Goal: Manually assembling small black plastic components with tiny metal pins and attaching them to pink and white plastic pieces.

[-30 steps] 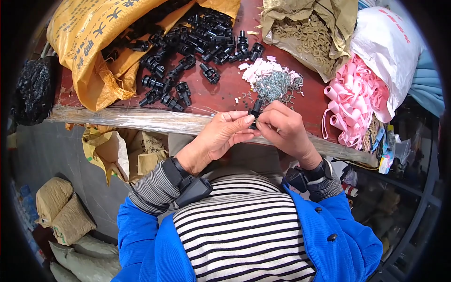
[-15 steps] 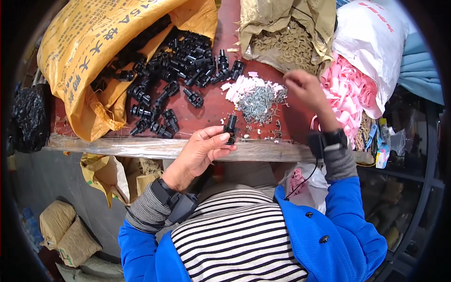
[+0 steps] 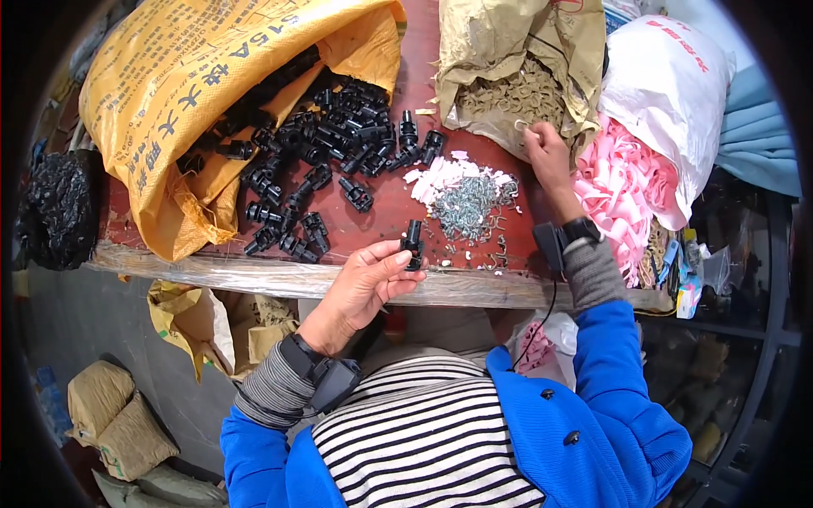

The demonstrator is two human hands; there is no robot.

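Between thumb and fingers, my left hand (image 3: 370,279) grips a black plastic pipe fitting (image 3: 412,240), held upright over the table's front edge. My right hand (image 3: 549,152) is at the mouth of a brown paper sack (image 3: 474,51) filled with small tan curved clips (image 3: 525,97). Its fingers are pinched, with a pale curved clip (image 3: 519,124) at their tips. A heap of similar black fittings (image 3: 339,127) lies to the left, spilling from a yellow woven sack (image 3: 186,85). Nearer the middle are a pile of small metal clips (image 3: 470,207) and some pale pink pieces (image 3: 445,176).
A white sack (image 3: 665,85) of pink strips (image 3: 622,178) stands at the right. The red table (image 3: 381,224) has a plastic-wrapped front edge (image 3: 254,275). A black plastic bag (image 3: 59,207) sits at the left, and brown sacks (image 3: 118,415) rest on the floor.
My right hand has moved slightly right and down in the picture, and a pale clip now shows at its fingertips. My left hand keeps the black fitting. The whole view has shifted slightly.
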